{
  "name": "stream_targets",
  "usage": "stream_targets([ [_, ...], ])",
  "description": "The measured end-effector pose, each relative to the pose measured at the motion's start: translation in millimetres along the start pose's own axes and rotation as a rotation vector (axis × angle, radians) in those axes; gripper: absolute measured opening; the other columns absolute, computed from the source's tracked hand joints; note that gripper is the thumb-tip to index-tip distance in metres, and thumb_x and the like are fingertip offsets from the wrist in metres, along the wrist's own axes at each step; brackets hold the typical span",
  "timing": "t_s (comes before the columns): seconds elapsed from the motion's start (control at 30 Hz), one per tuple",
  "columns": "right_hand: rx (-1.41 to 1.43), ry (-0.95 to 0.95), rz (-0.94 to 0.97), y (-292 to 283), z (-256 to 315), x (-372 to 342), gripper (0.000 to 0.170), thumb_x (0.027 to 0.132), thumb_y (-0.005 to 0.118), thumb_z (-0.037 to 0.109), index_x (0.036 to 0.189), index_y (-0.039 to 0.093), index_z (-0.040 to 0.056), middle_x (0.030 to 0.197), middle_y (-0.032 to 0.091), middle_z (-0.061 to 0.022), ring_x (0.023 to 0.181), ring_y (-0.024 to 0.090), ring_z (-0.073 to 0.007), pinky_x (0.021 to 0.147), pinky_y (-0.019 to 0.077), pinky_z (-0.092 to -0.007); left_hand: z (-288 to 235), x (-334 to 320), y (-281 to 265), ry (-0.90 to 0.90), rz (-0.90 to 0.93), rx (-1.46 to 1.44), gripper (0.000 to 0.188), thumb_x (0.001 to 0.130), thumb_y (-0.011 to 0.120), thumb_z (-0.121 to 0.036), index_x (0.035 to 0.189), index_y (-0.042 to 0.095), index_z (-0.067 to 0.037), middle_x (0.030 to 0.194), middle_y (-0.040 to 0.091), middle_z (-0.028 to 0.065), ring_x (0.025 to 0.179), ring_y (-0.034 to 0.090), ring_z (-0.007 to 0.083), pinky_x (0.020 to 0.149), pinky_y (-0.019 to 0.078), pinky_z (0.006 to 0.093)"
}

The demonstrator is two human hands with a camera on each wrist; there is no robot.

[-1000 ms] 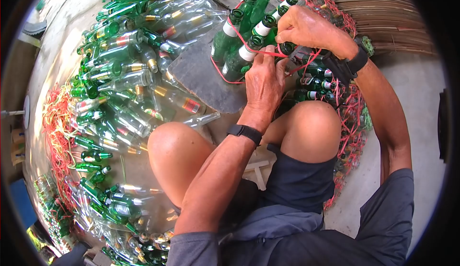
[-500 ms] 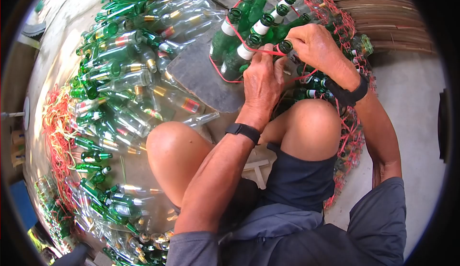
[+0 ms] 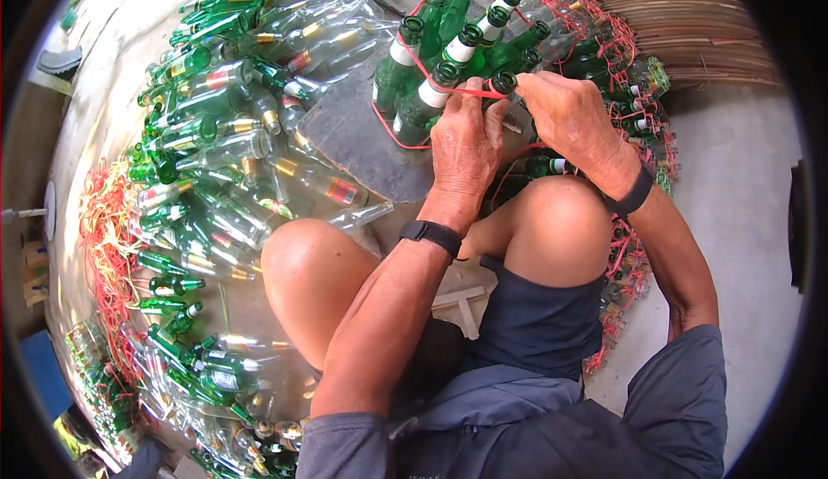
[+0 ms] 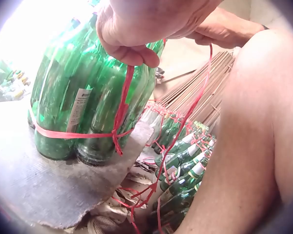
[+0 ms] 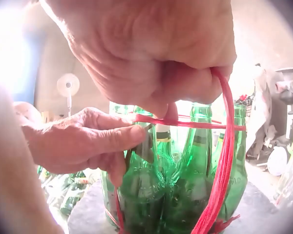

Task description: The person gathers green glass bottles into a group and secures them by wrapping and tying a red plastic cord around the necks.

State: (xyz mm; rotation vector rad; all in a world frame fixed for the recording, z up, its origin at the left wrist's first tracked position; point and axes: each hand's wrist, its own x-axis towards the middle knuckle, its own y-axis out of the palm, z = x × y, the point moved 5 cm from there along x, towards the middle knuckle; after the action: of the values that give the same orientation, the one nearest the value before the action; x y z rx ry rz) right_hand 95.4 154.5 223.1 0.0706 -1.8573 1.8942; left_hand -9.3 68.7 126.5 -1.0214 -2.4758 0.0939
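Several green glass bottles stand upright in a bundle on a dark flat slab. Red plastic string runs round their necks, and a lower loop circles them near the base. At the near side of the bundle, the left hand pinches the string by a bottle neck; a strand drops from its fingers to a knot on the lower loop. The right hand, just right of that neck, grips the string with curled fingers, and a long red tail hangs from it.
Loose green and clear bottles cover the floor on the left, beside a heap of red and yellow string. Tied bottles lie to the right. Stacked brown strips are behind, and the person's knees are close below the hands.
The right hand has come down from above the bottle necks, nearer the body, with the string. The left hand stays at the same bottle neck.
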Motion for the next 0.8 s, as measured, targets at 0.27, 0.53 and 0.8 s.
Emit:
stream_targets([
  [0.27,-0.171,-0.026,0.101,-5,13,-8,0.005,0.09,0.064,0.006,0.093,0.06,0.0069,0.074,0.061,-0.0123,0.071,0.069,-0.0344,0.057,0.0541,-0.045,0,1,0,0.061,0.002,0.036,0.038,0.095,0.075,-0.017,0.127,0.06,-0.002,0.106,0.069,0.0282,0.09,0.07,0.0502,0.073,0.0569,0.0551],
  [0.53,-0.131,-0.095,0.145,8,9,-16,0.009,0.087,0.066,0.005,0.09,0.058,0.0052,0.077,0.063,-0.0126,0.072,0.07,-0.0342,0.061,0.0559,-0.0448,0,2,0,0.07,0.007,0.035,0.039,0.095,0.075,-0.015,0.127,0.061,-0.001,0.106,0.07,0.0285,0.091,0.07,0.0502,0.074,0.0565,0.055],
  [0.8,-0.15,-0.094,0.261,11,13,-7,0.006,0.088,0.063,0.006,0.09,0.058,0.0039,0.08,0.067,-0.0144,0.076,0.071,-0.0371,0.065,0.0573,-0.0475,2,3,0,0.081,0.009,0.043,0.039,0.095,0.075,-0.016,0.127,0.062,0.0,0.108,0.07,0.0288,0.093,0.07,0.0494,0.075,0.0565,0.0541],
])
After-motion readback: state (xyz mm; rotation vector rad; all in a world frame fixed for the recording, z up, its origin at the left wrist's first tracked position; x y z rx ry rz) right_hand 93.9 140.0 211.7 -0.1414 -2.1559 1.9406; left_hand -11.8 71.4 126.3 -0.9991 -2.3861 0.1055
